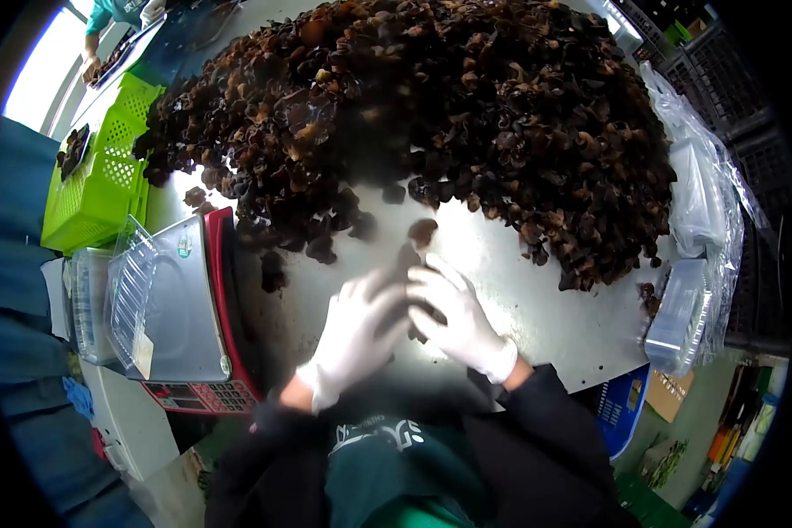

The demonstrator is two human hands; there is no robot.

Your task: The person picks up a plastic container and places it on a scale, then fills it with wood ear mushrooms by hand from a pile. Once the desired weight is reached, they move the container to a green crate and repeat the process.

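Centrally, left hand (358, 324): fingers blurred, grip unclear
Right hand (460, 324): fingers bent, slightly spread; hold unclear
Dark pieces (422, 232): between and just beyond the fingertips
Pile (528, 114): farther beyond them
Scale (191, 308): left of the fingers

White-gloved left hand (352, 333) blurred; white-gloved right hand (465, 326) crisper. Harsh glare on smooth silver metal tabletop (493, 231) just right of fingers (447, 272). Blown-out white window (46, 77) far beyond fingers, leftward. Dark-brown heap of curled pieces (519, 114) ahead of fingers hazily smudged mid-pile, possibly lens smear. Fisheye curves edges; corners black.
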